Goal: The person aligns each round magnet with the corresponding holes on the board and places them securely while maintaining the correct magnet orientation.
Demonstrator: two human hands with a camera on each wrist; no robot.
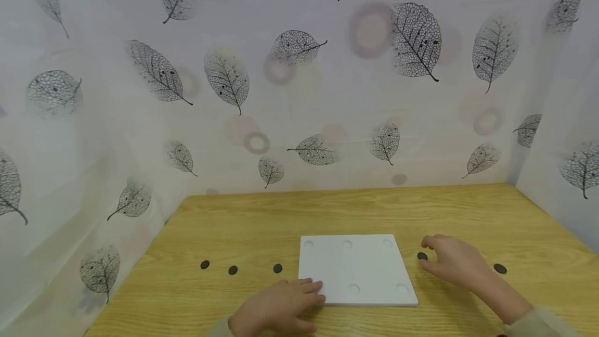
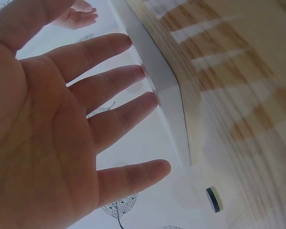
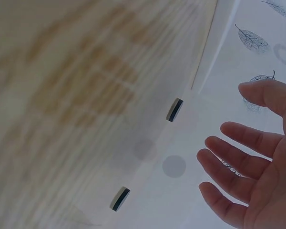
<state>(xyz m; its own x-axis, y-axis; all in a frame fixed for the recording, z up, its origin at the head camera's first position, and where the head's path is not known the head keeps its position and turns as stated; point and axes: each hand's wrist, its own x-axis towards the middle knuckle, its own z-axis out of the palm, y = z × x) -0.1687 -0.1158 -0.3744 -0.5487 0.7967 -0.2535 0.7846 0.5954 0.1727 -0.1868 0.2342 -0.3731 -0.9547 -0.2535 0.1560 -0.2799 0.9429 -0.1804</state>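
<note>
A white rectangular board (image 1: 357,269) with several shallow round recesses lies on the wooden table. My left hand (image 1: 281,306) rests its fingertips on the board's near left corner; in the left wrist view its fingers (image 2: 119,121) are straight and spread along the board's edge. To the right of the board, my right hand (image 1: 456,261) hovers with thumb and fingers apart around a small dark disc (image 1: 422,256). The right wrist view shows a gap between those fingers (image 3: 226,167) and the nearer dark disc (image 3: 174,110). The left hand hides part of the board.
Left of the board, three dark discs (image 1: 233,270) lie spaced in a loose row. One more disc (image 1: 500,269) sits right of my right forearm. A pale leaf-patterned curtain (image 1: 290,92) borders the wooden table (image 1: 243,222) at the back and sides.
</note>
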